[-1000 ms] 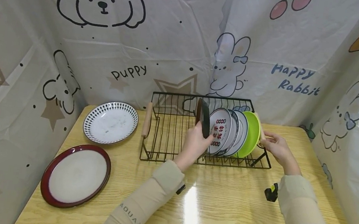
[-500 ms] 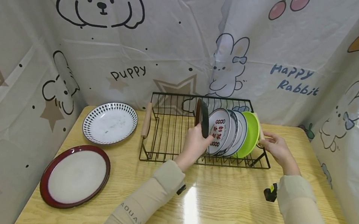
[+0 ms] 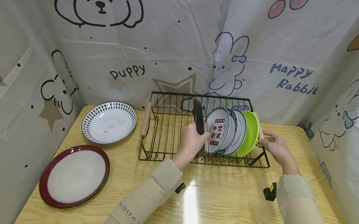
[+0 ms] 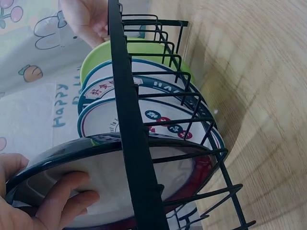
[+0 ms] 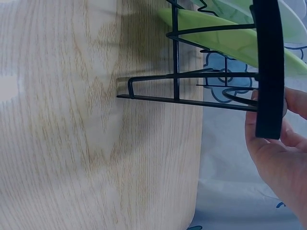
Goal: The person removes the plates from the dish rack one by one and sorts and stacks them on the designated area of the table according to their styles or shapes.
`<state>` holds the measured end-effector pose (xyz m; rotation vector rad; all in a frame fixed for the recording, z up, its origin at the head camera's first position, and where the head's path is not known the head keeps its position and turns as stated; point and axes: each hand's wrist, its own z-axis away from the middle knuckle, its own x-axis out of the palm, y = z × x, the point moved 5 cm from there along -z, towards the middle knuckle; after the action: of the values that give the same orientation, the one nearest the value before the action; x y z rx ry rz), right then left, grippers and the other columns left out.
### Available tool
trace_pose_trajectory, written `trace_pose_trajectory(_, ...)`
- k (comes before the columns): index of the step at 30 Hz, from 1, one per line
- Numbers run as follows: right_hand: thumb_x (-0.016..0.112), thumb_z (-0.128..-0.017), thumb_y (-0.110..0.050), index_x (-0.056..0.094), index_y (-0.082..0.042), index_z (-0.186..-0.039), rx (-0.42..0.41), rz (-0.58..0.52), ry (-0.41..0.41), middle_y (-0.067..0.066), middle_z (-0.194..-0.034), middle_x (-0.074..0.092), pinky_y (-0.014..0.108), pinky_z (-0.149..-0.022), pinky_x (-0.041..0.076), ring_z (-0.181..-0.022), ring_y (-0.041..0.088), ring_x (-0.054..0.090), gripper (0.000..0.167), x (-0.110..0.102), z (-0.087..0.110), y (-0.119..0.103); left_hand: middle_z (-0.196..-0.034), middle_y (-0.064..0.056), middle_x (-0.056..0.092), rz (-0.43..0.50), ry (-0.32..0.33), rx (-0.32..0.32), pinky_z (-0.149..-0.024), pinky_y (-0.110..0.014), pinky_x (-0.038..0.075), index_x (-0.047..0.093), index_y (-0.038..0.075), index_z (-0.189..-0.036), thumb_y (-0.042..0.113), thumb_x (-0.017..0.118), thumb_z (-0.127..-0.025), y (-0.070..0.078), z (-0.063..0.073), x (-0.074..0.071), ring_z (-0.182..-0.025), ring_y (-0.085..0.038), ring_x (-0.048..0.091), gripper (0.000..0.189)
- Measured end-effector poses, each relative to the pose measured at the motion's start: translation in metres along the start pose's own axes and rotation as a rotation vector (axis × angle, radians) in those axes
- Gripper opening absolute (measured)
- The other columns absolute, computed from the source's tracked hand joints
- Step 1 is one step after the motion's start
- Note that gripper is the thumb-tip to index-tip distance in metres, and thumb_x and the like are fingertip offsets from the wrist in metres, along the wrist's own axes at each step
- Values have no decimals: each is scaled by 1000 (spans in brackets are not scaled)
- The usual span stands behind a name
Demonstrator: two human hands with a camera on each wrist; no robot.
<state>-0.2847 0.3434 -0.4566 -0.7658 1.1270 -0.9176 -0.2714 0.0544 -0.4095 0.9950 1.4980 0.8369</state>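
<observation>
Head view: the left hand (image 3: pixel 192 140) grips a dark-backed plate (image 3: pixel 198 116) at its edge, holding it upright in a wire rack (image 3: pixel 182 93) on the wooden tabletop (image 3: pixel 228 209); at three o'clock the right hand (image 3: pixel 277 148) has its fingers bent round the rack's wooden handle (image 3: pixel 260 132). Between them stand a white plate (image 3: pixel 216 132) with red Chinese characters, more pale plates (image 3: pixel 241 137) and a green dish (image 3: pixel 249 136). A patterned bowl (image 3: pixel 109 122) sits at nine o'clock, a red-rimmed plate (image 3: pixel 76 176) at eight. The curtain (image 3: pixel 163 30) reads "PUPPY" at ten o'clock and "Happy Rabbit" at two; "AQUA" marks the left sleeve (image 3: pixel 144 198).

Left wrist view: at eight o'clock, the left hand's fingers lie against the held plate's pale inner face. One printed rim behind shows "HA", the rest unclear; "Happy" runs sideways at nine o'clock.

Right wrist view: between three and four o'clock, the right hand curls around the rack's end, partly hidden by a black bar (image 5: pixel 269 72).
</observation>
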Motion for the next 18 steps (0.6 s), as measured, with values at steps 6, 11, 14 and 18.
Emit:
trace_pose_trajectory(6, 41, -97, -21, 19, 5, -143, 8, -7, 5, 31, -132, 35, 50, -103, 29, -119, 38, 38, 57, 1, 0, 1, -49, -1, 47, 26, 29, -77, -33, -20, 27, 54, 5, -73, 13, 64, -82, -4, 2, -10, -35, -9, 35, 16)
trace_pose_trajectory(11, 41, -97, -21, 20, 4, -143, 8, -3, 6, 31, -132, 35, 49, -103, 30, -118, 38, 39, 57, 1, -1, 0, -49, 1, 45, 116, 43, -75, -35, -20, 30, 52, 5, -70, 8, 62, -79, -3, 0, -18, -36, -8, 36, 14)
trace_pose_trajectory(14, 42, -97, -22, 19, 4, -143, 7, -7, 3, 31, -132, 35, 50, -103, 29, -119, 39, 38, 57, 0, -1, 1, -51, 0, 46, 134, 49, -87, -37, -21, 32, 52, 4, -69, 7, 62, -78, -2, 0, -23, -39, -9, 37, 15)
trace_pose_trajectory(18, 42, -97, -22, 19, 4, -143, 16, -11, 5, 31, -133, 34, 50, -103, 29, -120, 40, 38, 58, -1, -1, 1, -58, -5, 56, 142, 45, -119, -41, -22, 43, 58, 2, -73, 9, 63, -79, -1, 0, -28, -44, -11, 49, 10)
